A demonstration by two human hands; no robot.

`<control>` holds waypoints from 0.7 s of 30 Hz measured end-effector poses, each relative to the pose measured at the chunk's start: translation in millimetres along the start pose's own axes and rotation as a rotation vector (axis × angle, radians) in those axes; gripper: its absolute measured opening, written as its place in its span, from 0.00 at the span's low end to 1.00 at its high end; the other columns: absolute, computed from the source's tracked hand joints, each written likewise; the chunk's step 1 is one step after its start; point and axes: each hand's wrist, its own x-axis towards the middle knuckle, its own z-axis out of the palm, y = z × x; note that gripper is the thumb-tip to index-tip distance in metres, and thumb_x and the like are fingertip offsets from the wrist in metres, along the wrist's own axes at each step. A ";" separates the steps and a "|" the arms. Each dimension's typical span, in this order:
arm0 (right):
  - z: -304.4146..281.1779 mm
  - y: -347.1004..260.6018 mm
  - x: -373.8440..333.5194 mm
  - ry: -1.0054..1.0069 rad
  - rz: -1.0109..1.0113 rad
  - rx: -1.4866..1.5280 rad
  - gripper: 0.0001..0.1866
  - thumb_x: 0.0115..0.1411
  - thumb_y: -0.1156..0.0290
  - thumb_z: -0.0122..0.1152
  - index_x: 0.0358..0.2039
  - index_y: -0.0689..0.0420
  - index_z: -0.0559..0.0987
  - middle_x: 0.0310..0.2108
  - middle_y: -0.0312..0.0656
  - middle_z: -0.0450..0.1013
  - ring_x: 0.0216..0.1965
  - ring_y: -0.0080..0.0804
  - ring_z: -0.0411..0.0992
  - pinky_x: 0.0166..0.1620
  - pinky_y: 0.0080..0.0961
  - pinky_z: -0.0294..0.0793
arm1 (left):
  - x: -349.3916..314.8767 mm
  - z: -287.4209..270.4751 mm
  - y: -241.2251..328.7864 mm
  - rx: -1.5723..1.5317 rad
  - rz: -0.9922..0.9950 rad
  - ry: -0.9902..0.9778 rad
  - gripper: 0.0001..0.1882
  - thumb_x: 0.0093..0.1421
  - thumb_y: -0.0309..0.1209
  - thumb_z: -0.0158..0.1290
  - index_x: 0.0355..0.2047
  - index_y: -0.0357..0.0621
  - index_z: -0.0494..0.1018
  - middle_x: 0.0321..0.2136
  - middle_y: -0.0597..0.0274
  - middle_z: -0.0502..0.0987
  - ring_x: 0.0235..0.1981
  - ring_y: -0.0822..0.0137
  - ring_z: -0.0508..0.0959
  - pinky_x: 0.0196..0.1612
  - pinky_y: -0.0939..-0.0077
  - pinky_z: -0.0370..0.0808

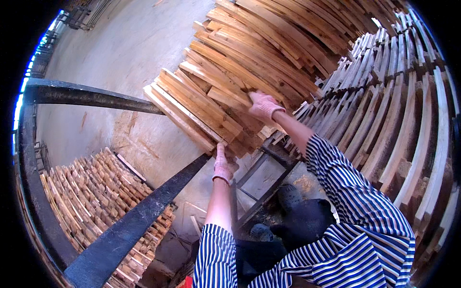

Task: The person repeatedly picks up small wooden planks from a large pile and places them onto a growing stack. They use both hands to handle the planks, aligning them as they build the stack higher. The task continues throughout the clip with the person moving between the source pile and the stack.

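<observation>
Left hand [224, 165] and right hand [264, 106] touch the planks [199, 105], whether gripping I cannot tell, with grey floor [113, 53] and frame [96, 97] left of them, a stack [394, 125] right.

In your frame's lower left, a dark metal beam [144, 217] crosses before stacked wood pieces [91, 187]; grey floor [120, 53] spreads upper left, racked slats [406, 132] right.

A dark beam [141, 221] hides part of the lower-left wood stack [86, 192]. The upper edge crops the board pile [283, 41]; the lower edge crops a red object [188, 282], its kind unclear. The right grip [264, 106] conceals its own palm.
</observation>
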 end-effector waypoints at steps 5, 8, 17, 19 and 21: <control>44.3 57.2 -87.1 0.461 0.225 -0.050 0.22 0.52 0.74 0.55 0.50 0.56 0.73 0.53 0.54 0.71 0.55 0.55 0.71 0.54 0.48 0.73 | 6.0 6.5 -4.4 -0.065 -0.116 -0.058 0.48 0.57 0.75 0.46 0.65 0.54 0.64 0.65 0.60 0.67 0.64 0.50 0.65 0.62 0.39 0.60; 72.7 69.0 -115.2 0.313 0.366 0.088 0.29 0.52 0.71 0.64 0.57 0.55 0.71 0.56 0.55 0.68 0.56 0.54 0.70 0.55 0.43 0.74 | -2.2 4.4 4.7 -0.115 -0.129 -0.119 0.48 0.57 0.75 0.44 0.65 0.53 0.63 0.62 0.59 0.68 0.60 0.50 0.66 0.61 0.40 0.62; 96.5 103.8 -94.9 0.247 0.338 0.156 0.33 0.50 0.65 0.70 0.57 0.56 0.71 0.55 0.53 0.71 0.57 0.54 0.71 0.55 0.41 0.75 | -27.6 22.8 19.1 -0.117 -0.195 -0.165 0.51 0.54 0.75 0.48 0.68 0.54 0.60 0.68 0.61 0.63 0.69 0.51 0.59 0.69 0.43 0.49; 66.8 73.6 -113.7 0.038 0.336 0.302 0.34 0.51 0.60 0.68 0.58 0.54 0.71 0.52 0.53 0.76 0.56 0.52 0.72 0.57 0.41 0.73 | -34.5 6.8 17.8 -0.123 -0.164 -0.162 0.53 0.54 0.76 0.47 0.69 0.53 0.58 0.69 0.61 0.61 0.69 0.51 0.59 0.69 0.43 0.48; 66.9 75.0 -122.9 0.134 0.298 0.340 0.32 0.50 0.57 0.68 0.54 0.56 0.74 0.48 0.53 0.78 0.53 0.51 0.74 0.54 0.39 0.74 | -33.5 23.3 17.9 -0.084 -0.137 -0.208 0.54 0.54 0.77 0.44 0.70 0.53 0.57 0.70 0.61 0.60 0.70 0.52 0.58 0.70 0.44 0.48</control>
